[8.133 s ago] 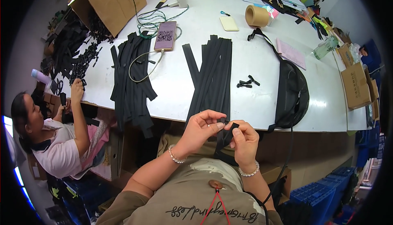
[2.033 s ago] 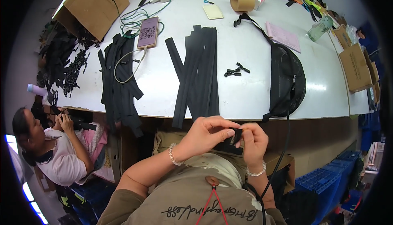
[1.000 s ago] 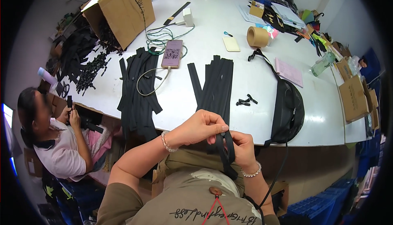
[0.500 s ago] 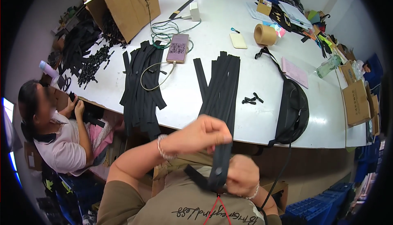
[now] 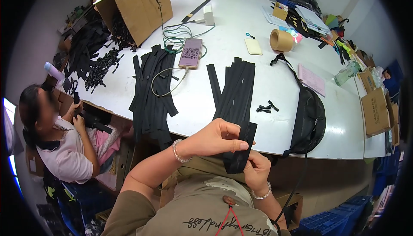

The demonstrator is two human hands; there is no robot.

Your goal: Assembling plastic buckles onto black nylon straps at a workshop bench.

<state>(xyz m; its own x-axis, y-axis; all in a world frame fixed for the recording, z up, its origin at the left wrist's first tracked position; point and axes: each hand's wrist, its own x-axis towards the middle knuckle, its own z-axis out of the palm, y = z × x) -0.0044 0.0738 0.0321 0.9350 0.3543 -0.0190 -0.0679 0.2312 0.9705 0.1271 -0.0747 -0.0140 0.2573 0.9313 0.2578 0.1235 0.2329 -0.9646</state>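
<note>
- The left hand point(image 5: 215, 140) is closed on a black strip point(image 5: 248, 132), thumb laid across its near face and fingers behind.
- The right hand point(image 5: 257, 169), lower down, has its fingers curled and its thumb and forefinger closed on the strip's lower part.
- The strip is before the person's body at the table point(image 5: 284, 137) edge; its upper end stands up past the left thumb, and its lower part bends round beside the right hand.
- Just beyond the hands, a stack point(image 5: 236, 85) of black strips lies lengthwise on the table.
- Right of the stack sits a small group of black pulls point(image 5: 267, 106), then a black bag point(image 5: 307, 122).
- To its left lies a second pile point(image 5: 150, 98) of strips, its near ends hanging over the edge; a phone point(image 5: 190, 53) with a cable point(image 5: 163, 94) lies at its far end.
- At far left, a seated co-worker point(image 5: 64, 150) holds something black.
</note>
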